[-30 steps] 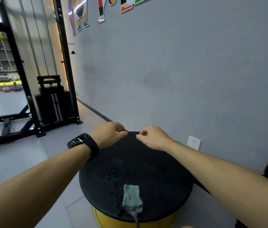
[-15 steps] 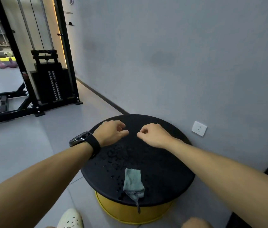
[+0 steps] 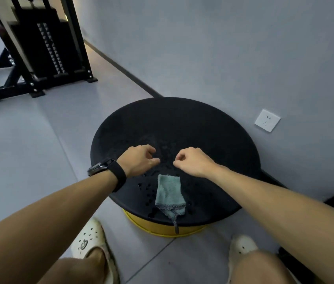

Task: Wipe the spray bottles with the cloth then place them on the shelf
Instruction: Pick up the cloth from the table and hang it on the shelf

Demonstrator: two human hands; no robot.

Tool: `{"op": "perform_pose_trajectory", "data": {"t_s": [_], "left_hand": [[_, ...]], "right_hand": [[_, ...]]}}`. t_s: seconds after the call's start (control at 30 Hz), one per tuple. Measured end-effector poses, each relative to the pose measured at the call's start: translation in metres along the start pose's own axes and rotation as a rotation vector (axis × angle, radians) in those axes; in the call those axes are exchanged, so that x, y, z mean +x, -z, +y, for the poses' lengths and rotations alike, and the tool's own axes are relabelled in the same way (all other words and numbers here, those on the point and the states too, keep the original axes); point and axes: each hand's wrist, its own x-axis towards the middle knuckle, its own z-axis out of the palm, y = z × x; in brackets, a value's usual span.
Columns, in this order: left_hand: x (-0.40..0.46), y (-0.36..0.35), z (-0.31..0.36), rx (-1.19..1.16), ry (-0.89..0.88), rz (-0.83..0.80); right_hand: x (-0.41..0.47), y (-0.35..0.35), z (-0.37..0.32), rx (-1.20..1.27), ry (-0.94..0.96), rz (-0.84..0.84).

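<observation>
Cloth overhangs the round top's near edge.

Both forearms are bare. A black smartwatch with a glossy rectangular face and a wide black strap is worn on the left wrist. Cream perforated foam clogs are worn on both feet.
</observation>
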Motion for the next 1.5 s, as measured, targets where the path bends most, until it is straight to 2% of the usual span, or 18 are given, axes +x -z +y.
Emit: {"op": "perform_pose_trajectory", "data": {"t_s": [0.33,0.6,0.83,1.07,1.27,1.5], "left_hand": [[0.041,-0.069,-0.035,0.124,-0.025,-0.111],[0.049,-0.09,-0.037,0.193,-0.031,-0.125],[0.046,-0.085,-0.03,0.132,-0.063,-0.123],[0.023,-0.054,-0.002,0.06,-0.047,-0.154],[-0.005,-0.002,0.037,0.082,-0.116,-0.093],[-0.037,0.065,0.084,0.114,-0.207,0.051]], "right_hand": [[0.034,-0.052,0.033,-0.068,-0.03,-0.145],[0.044,-0.065,0.042,-0.107,-0.006,-0.136],[0.041,-0.068,0.045,-0.093,0.021,-0.14],[0.015,-0.034,0.028,-0.07,0.024,-0.155],[-0.02,0.021,-0.001,-0.083,0.072,-0.065],[-0.058,0.088,-0.039,-0.086,0.16,0.131]]}}
